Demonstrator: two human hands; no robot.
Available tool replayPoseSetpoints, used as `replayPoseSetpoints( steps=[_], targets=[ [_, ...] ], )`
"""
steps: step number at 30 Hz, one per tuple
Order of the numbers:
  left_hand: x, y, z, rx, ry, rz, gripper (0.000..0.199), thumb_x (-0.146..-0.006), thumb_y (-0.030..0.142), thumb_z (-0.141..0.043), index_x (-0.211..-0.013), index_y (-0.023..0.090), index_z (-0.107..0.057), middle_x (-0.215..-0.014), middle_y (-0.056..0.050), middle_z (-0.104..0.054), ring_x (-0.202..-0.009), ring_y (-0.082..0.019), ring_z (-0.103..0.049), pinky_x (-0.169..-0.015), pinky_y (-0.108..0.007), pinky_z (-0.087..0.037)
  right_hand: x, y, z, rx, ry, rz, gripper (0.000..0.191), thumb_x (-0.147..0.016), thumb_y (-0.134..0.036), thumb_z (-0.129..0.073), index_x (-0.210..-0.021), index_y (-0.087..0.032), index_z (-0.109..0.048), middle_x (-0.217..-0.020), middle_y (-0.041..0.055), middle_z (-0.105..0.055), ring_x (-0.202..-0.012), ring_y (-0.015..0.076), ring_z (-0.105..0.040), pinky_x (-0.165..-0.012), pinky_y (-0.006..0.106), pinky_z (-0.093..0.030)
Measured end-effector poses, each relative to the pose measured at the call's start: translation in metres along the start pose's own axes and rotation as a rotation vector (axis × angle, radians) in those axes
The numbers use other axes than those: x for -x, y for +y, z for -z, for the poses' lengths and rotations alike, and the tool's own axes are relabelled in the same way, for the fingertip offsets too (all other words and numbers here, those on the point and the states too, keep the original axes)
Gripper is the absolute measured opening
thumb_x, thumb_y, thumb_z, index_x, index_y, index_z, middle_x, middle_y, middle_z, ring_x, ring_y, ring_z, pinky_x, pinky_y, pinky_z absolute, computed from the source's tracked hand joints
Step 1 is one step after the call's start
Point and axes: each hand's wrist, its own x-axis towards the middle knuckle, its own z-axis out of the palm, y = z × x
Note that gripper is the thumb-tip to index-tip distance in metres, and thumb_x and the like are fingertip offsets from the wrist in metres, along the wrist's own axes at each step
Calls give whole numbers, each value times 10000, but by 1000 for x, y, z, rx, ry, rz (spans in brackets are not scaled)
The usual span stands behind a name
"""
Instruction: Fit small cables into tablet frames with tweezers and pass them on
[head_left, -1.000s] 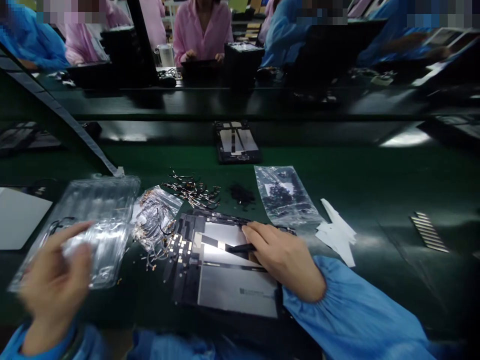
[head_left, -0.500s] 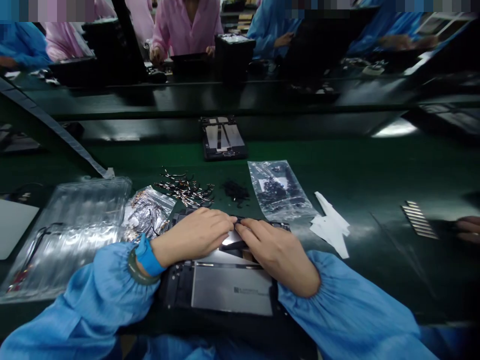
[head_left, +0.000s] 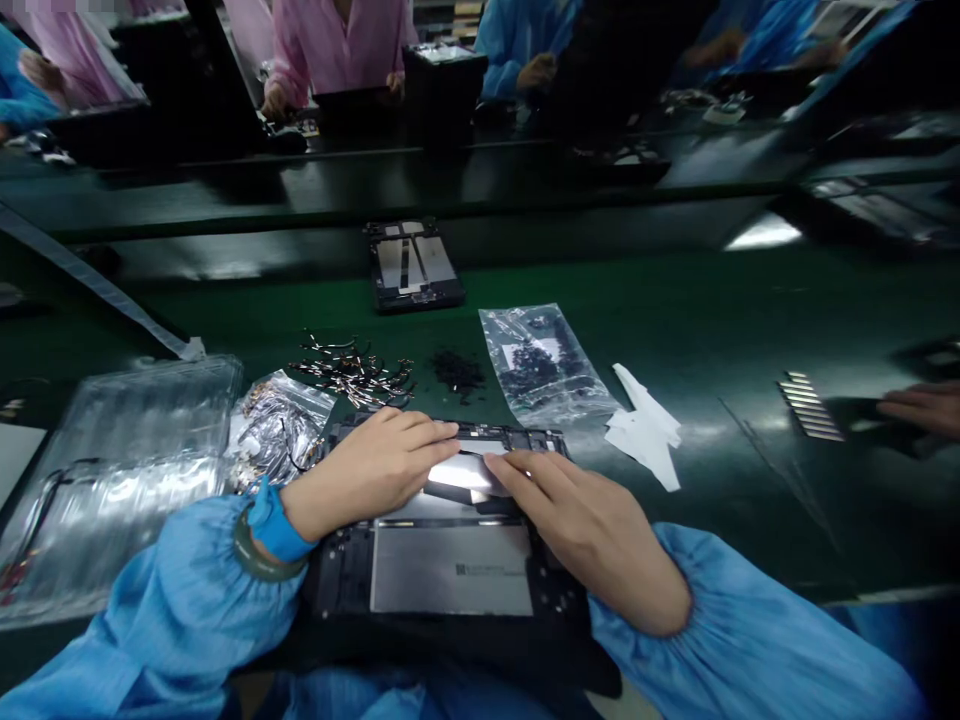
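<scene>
Opened device: the flat, tablet-like unit [head_left: 450, 545] lies in front of the person, its silver panels facing up, both hands on its far half.
Left hand: the left hand [head_left: 375, 460] reaches across the device's far left part, fingers close together; I can't tell from here whether they pinch anything.
Right hand: the right hand [head_left: 581, 515] rests over the device's far right part, fingertips bent down near a dark strip [head_left: 450, 493]; whether they grip it, I can't tell.
Wrist: a blue band [head_left: 277, 525] and a dark bracelet [head_left: 259, 550], left of the device.
Trays and cables: left of the device, a clear plastic tray [head_left: 161, 385] and a bag of cables [head_left: 281, 425]; loose cables [head_left: 356, 370] just beyond it.
Beyond the device: small black bits [head_left: 457, 372], a clear bag [head_left: 547, 365] of dark pieces, and farther off a second opened unit [head_left: 416, 265].
Right of the device: white sheets [head_left: 643, 430], then metallic strips [head_left: 810, 405], then another person's hand [head_left: 926, 405].
</scene>
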Motion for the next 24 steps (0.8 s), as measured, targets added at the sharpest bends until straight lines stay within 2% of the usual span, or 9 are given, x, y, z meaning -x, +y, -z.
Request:
replayPoseSetpoints(
  steps=[5,12,24],
  targets=[
    [0,0,-2,-28,-7,-8,330,-930,161,-410,-1226,161,-555,-1309,-72,-561,-1114,-227,-525,-885,-383,-436,2,4,-6,53,93,-13,290,-932,-33,-369,-1093,-92,-602,-929,104,-659,-757,181,-578,-612,290,-395],
    [0,1,-4,-52,-7,-12,328,-932,163,-407,-1224,161,-556,-1323,-62,-551,-1116,-232,-520,-882,-386,-435,1,3,-10,64,88,-16,275,-926,-31,-397,-1087,-111,-605,-904,95,-662,-712,170,-557,-588,293,-369],
    [0,0,-4,-52,-1,-11,326,-921,162,-433,-1225,150,-549,-1327,-78,-545,-1118,-241,-521,-872,-389,-434,2,3,-11,50,56,-25,305,-927,-37,-384,-1089,-112,-631,-909,100,-657,-742,177,-560,-621,294,-409]
  ],
)
